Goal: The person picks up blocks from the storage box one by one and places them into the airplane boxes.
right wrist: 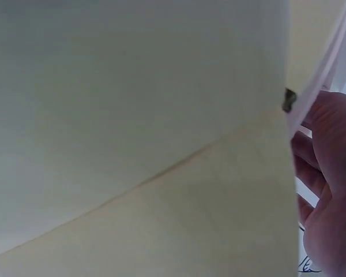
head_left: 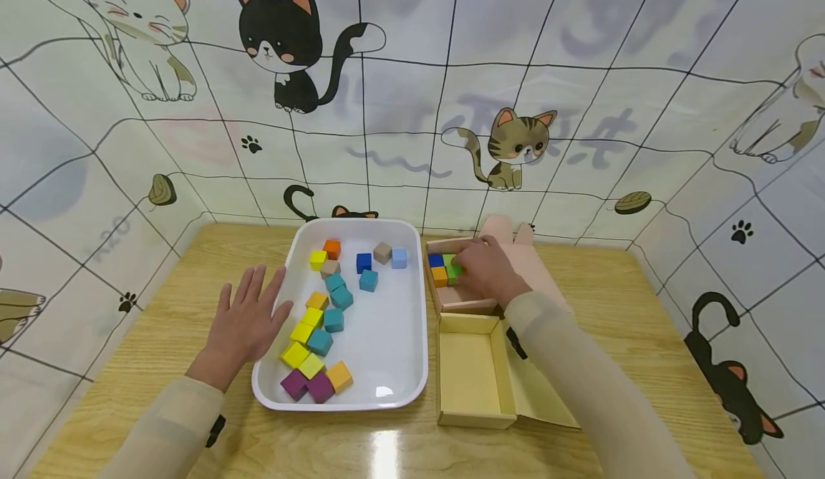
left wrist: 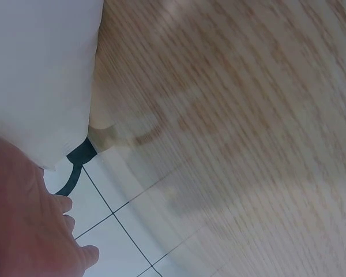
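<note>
My right hand (head_left: 485,268) reaches into a shallow pink box (head_left: 460,306), its fingers bent down at the green cubes (head_left: 453,271). The fingertips are hidden, so whether they pinch a cube cannot be told. Left of the green cubes, a blue cube (head_left: 435,261) and an orange cube (head_left: 439,276) sit in the box. In the right wrist view, the sleeve and a pale yellow flap (right wrist: 236,190) cover much of the hand (right wrist: 334,173). My left hand (head_left: 248,318) is spread, palm down, by the left rim of a white tray (head_left: 393,336), holding nothing.
Several cubes lie in the tray: yellow cubes (head_left: 295,354), teal cubes (head_left: 320,341), purple cubes (head_left: 320,386) and others. A pale yellow open box (head_left: 475,371) stands in front of the pink one. The pink lid (head_left: 531,271) lies back to the right. Cat-printed walls (head_left: 412,107) enclose the wooden table (head_left: 612,321).
</note>
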`<state>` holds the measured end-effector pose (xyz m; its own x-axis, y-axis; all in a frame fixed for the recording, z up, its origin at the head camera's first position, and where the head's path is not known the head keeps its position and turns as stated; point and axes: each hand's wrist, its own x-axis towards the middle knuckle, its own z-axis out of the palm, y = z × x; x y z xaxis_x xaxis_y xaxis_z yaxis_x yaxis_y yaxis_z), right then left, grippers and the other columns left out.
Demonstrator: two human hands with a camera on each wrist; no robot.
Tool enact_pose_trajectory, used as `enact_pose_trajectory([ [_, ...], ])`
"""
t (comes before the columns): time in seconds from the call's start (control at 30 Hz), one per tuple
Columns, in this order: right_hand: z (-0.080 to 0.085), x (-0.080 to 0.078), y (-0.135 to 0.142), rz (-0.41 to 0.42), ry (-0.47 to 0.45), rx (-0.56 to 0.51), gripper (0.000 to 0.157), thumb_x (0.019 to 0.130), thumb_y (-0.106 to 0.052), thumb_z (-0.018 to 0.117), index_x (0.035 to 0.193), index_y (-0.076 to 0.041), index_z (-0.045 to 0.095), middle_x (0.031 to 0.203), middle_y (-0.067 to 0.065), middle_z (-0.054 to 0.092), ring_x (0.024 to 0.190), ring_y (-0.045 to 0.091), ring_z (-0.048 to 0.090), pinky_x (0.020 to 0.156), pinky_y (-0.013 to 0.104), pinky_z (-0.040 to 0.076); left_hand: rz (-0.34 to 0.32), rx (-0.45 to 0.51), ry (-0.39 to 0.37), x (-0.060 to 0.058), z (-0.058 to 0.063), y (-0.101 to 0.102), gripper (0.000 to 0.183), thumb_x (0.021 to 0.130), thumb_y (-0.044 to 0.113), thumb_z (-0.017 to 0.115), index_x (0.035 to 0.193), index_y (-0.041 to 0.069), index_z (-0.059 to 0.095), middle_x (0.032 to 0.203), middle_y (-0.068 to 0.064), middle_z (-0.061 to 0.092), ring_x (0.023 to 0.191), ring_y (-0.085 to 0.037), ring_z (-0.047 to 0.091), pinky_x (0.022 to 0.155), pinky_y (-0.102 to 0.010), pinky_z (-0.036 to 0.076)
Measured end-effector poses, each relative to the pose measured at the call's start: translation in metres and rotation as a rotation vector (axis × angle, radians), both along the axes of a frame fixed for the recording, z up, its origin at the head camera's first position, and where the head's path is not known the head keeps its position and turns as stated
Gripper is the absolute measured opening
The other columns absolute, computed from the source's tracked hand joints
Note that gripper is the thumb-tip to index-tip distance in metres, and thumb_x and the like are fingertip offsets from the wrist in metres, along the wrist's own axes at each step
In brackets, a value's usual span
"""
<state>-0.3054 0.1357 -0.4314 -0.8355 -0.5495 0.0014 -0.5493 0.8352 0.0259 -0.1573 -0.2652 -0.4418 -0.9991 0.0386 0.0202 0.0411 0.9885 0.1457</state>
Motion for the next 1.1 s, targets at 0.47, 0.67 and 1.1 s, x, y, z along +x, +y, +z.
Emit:
enact_pose_trajectory([
  [0.47, -0.010, 0.003, -0.006, 0.010, 0.154, 0.185, 0.008, 0.089, -0.025, 0.071, 0.094, -0.021, 0.077, 0.136, 0.003, 0.061, 0.125, 0.026, 0.057, 0.116, 0.051, 0.031, -0.001, -0.011, 0.007, 0.000, 0.000, -0.001, 0.068, 0.101, 0.047, 0.035, 0.158, 0.017, 0.012, 0.160, -0.026, 0.013, 0.148, -0.046, 0.009, 0.117, -0.069, 0.004],
  [0.67, -0.008, 0.006, -0.005, 0.003, 0.144, 0.165, 0.009, 0.086, -0.028, 0.074, 0.092, -0.021, 0.077, 0.135, 0.002, 0.061, 0.124, 0.026, 0.058, 0.115, 0.051, 0.032, -0.001, -0.011, 0.003, 0.001, 0.000, 0.000, 0.068, 0.101, 0.047, 0.035, 0.158, 0.018, 0.011, 0.161, -0.026, 0.012, 0.148, -0.046, 0.009, 0.117, -0.069, 0.004],
  [1.1, 0.029, 0.014, -0.015, 0.017, 0.157, -0.016, 0.041, 0.086, -0.032, 0.074, 0.126, -0.029, 0.066, 0.122, 0.002, 0.067, 0.121, 0.026, 0.057, 0.112, 0.050, 0.034, 0.003, -0.011, -0.004, -0.001, -0.001, -0.001, 0.069, 0.101, 0.048, 0.036, 0.158, 0.018, 0.010, 0.161, -0.026, 0.012, 0.148, -0.046, 0.008, 0.117, -0.069, 0.003],
])
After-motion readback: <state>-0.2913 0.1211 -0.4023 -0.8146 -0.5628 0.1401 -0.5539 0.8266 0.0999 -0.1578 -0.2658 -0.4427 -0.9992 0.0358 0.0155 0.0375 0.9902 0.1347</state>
